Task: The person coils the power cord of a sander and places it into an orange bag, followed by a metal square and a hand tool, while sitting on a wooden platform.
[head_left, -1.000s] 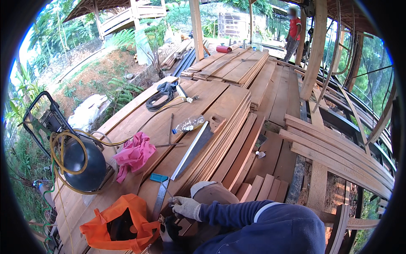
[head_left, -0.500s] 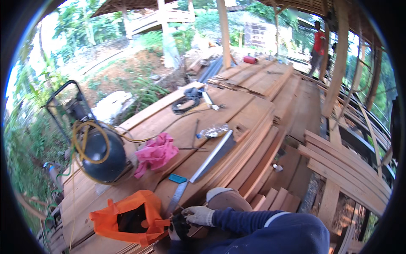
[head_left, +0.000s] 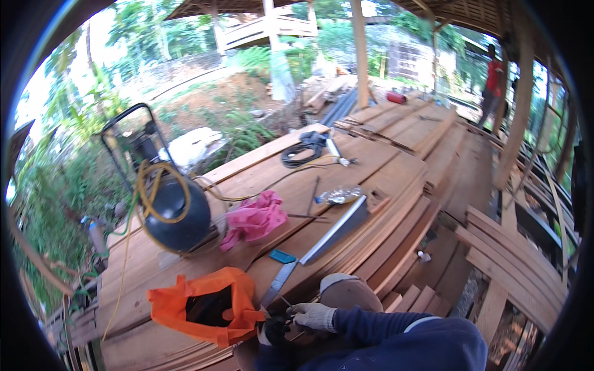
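Observation:
At the lower middle, my gloved hands are close together beside an orange cloth bag (head_left: 162, 297), which stands with its dark inside showing. My right hand (head_left: 314, 316), in a whitish knit glove, has its fingers closed, and a thin rod (head_left: 286, 302) juts from them. What the rod belongs to is hidden. Against it is my left hand (head_left: 276, 330), in a dark-palmed glove, fingers curled; anything inside them is hard to make out. Just beyond lie a flat metal strip (head_left: 278, 283), a teal block (head_left: 283, 256) and a long, tapering grey metal blade (head_left: 337, 229).
A black compressor tank (head_left: 176, 213) with a coiled yellow hose stands at left. Pink cloth (head_left: 257, 216), a clear plastic bottle (head_left: 339, 196) and a corded tool (head_left: 303, 151) lie on the planks (head_left: 371, 161). Boards (head_left: 513, 260) are stacked right; a person in red (head_left: 493, 77) stands far right.
The whole view has shifted, so the scene sits farther right and mostly a little lower. My hands stay together beside the bag, with the rod still showing.

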